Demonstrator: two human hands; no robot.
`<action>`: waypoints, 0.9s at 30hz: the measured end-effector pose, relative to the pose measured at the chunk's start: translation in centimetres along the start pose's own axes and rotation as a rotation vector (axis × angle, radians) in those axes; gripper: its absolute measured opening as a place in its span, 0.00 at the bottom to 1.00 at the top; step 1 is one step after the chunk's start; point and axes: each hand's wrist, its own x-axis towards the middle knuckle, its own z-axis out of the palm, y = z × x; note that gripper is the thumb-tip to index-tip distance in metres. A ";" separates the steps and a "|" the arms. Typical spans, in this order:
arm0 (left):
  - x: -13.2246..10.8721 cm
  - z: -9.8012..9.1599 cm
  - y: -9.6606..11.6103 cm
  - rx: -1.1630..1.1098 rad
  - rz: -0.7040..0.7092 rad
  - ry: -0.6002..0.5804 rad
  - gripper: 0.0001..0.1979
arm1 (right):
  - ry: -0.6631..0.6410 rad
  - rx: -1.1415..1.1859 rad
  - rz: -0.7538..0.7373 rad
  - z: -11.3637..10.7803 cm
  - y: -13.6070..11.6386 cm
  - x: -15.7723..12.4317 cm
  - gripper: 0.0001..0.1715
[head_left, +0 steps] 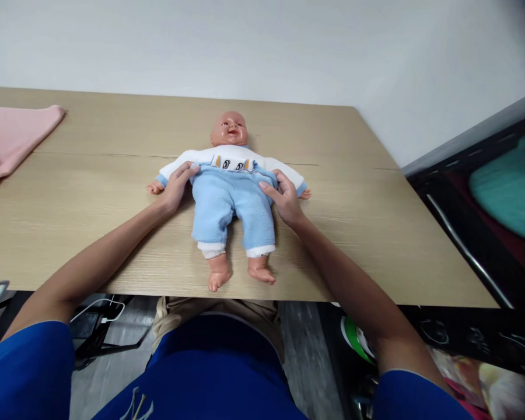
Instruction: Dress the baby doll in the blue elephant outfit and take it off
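A baby doll (230, 130) lies on its back on the wooden table, head toward the wall and bare feet near the front edge. It wears a white top (192, 157) with blue cuffs and fluffy light blue pants (231, 195) with white hems. Eyes and orange patches decorate the top's front. At the pants' waist on the left, my left hand (180, 185) is closed on the waistband. My right hand (284, 195) pinches the waistband on the opposite side, thumb lying on the front. The doll's arms are spread outward beyond both hands.
Pink cloth (13, 137) lies on the left of the table (367, 233). To the right stands a black rack (459, 233) holding a teal bundle (510, 186). A white cable (118, 304) and a dark stand are below the front edge.
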 end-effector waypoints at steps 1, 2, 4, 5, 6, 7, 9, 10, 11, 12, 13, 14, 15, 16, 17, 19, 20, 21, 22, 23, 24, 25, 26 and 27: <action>0.0 -0.1 0.3 -0.007 0.008 -0.014 0.30 | -0.003 0.005 -0.015 -0.1 -0.3 0.2 0.39; 0.1 0.0 0.5 -0.024 0.018 -0.021 0.30 | -0.007 0.025 -0.021 -0.1 -0.5 0.6 0.38; 0.4 0.2 0.7 -0.053 0.044 -0.014 0.32 | -0.012 0.083 -0.007 0.0 -0.4 1.9 0.40; 0.6 0.3 0.7 -0.061 0.046 -0.005 0.33 | -0.006 0.109 0.011 0.1 -0.1 2.7 0.41; 0.8 0.5 0.6 -0.068 0.037 0.007 0.34 | 0.001 0.124 0.033 0.1 0.3 3.5 0.43; 0.9 0.5 0.4 -0.068 0.021 0.020 0.35 | 0.002 0.121 0.060 0.1 0.8 4.1 0.45; 1.0 0.6 0.1 -0.036 -0.008 0.038 0.36 | -0.021 0.059 0.112 0.0 2.0 4.9 0.48; 1.0 0.5 0.0 0.000 -0.011 0.033 0.36 | -0.043 0.007 0.132 -0.1 2.5 5.0 0.49; 0.9 0.3 -0.1 0.045 -0.007 0.022 0.35 | -0.065 -0.054 0.144 -0.2 2.9 4.8 0.49; 0.8 0.2 -0.2 0.093 0.002 0.007 0.34 | -0.077 -0.115 0.143 -0.3 3.3 4.5 0.48; 0.7 0.0 -0.2 0.140 0.012 -0.006 0.34 | -0.071 -0.167 0.127 -0.3 3.6 4.2 0.48; 0.5 -0.1 -0.2 0.182 0.023 -0.010 0.34 | -0.050 -0.208 0.101 -0.3 3.7 3.8 0.47; 0.4 -0.2 -0.2 0.219 0.035 -0.004 0.34 | -0.017 -0.238 0.070 -0.2 3.9 3.4 0.45; 0.4 -0.2 -0.3 0.254 0.047 0.011 0.33 | 0.022 -0.255 0.042 -0.1 3.9 3.1 0.43; 0.3 -0.3 -0.3 0.291 0.059 0.029 0.32 | 0.062 -0.262 0.022 0.0 3.9 2.9 0.40; 0.4 -0.4 -0.3 0.370 0.083 0.057 0.29 | 0.144 -0.288 -0.003 0.4 3.6 2.6 0.33; 0.3 -0.4 -0.2 0.414 0.099 0.067 0.26 | 0.188 -0.325 -0.017 0.6 3.2 2.5 0.30; 0.2 -0.5 0.1 0.467 0.118 0.073 0.23 | 0.228 -0.380 -0.039 0.7 2.5 2.2 0.26; -0.1 -0.7 0.5 0.531 0.140 0.074 0.19 | 0.258 -0.446 -0.071 1.0 1.5 1.7 0.22; -0.6 -0.8 1.1 0.607 0.160 0.070 0.15 | 0.275 -0.515 -0.112 1.2 0.3 1.0 0.19; -1.4 -0.9 1.9 0.690 0.176 0.060 0.13 | 0.262 -0.573 -0.157 1.5 -1.2 0.1 0.17; -2.5 -0.9 2.9 0.774 0.183 0.045 0.12 | 0.215 -0.613 -0.201 1.9 -2.8 -1.2 0.18; -4.0 -0.8 4.1 0.843 0.171 0.024 0.14 | 0.147 -0.640 -0.246 2.4 -4.5 -2.7 0.19; -5.7 -0.6 5.4 0.891 0.146 0.002 0.16 | 0.057 -0.658 -0.294 2.8 -6.1 -4.4 0.20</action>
